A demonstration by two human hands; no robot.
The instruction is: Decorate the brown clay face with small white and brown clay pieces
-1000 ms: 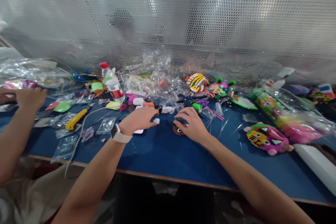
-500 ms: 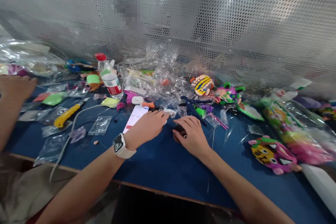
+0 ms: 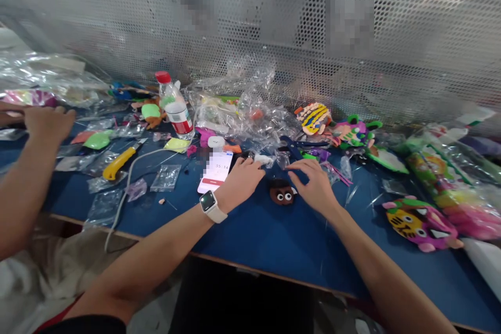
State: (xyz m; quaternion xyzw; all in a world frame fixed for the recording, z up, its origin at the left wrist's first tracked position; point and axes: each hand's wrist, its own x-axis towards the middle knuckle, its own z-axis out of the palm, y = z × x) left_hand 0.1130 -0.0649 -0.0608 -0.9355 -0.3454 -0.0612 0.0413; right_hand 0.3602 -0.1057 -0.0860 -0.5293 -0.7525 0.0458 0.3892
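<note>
A small brown foam face with white eyes (image 3: 282,192) lies on the blue table (image 3: 266,235). My right hand (image 3: 313,183) rests just right of it, fingers spread, touching its edge or close to it. My left hand (image 3: 241,180), with a white watch on the wrist, lies flat left of the face, fingertips near a small white piece (image 3: 263,158). A phone (image 3: 216,170) with a lit screen lies beside my left hand. Neither hand visibly grips anything.
Another person's hand (image 3: 47,121) and arm reach in at the far left. A water bottle (image 3: 175,106), a yellow utility knife (image 3: 119,160), clear plastic bags (image 3: 238,112), blue pliers (image 3: 299,143) and colourful foam animal figures (image 3: 420,218) crowd the table before a perforated metal screen.
My right hand has lifted off the brown face and shifted right, so its eyes now show. The view has swung slightly right; the phone is more visible.
</note>
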